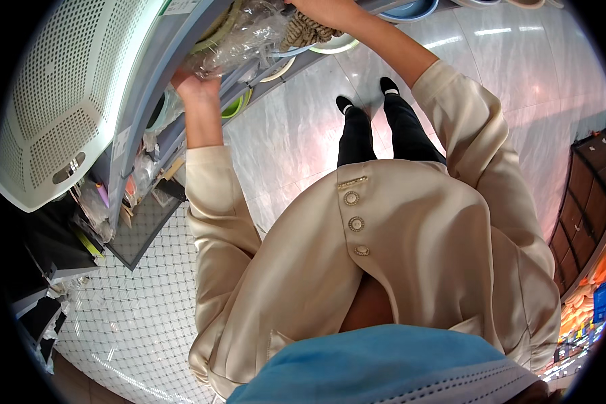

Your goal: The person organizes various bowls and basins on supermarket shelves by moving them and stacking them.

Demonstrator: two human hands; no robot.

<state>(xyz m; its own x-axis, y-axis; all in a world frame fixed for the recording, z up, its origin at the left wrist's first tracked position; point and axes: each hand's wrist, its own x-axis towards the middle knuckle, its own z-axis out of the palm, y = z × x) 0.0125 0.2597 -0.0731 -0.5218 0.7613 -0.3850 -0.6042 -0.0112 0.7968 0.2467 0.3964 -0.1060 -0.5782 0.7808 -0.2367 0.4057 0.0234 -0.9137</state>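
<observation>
My left hand (198, 87) is at the shelf's edge, against crumpled clear plastic wrap (255, 38). Its fingers are hidden behind the wrap. Under the plastic, part of a round item with a yellow-green rim (223, 30) shows through. At the top edge of the view, my right hand (328, 11) lies over a brown, coarsely ribbed item (308, 31), perhaps woven or knitted. Its fingertips are partly cut off by the frame, so its grip is unclear. The ribbed item sits right beside the plastic wrap.
A white perforated plastic basket (65, 111) stands on the grey shelf (146, 91) at left. Lower shelves hold a green basin (236, 105) and plastic-wrapped goods (144, 171). A blue basin (409, 10) is at top. Brown storage boxes (586, 202) stand right, on the tiled floor (283, 146).
</observation>
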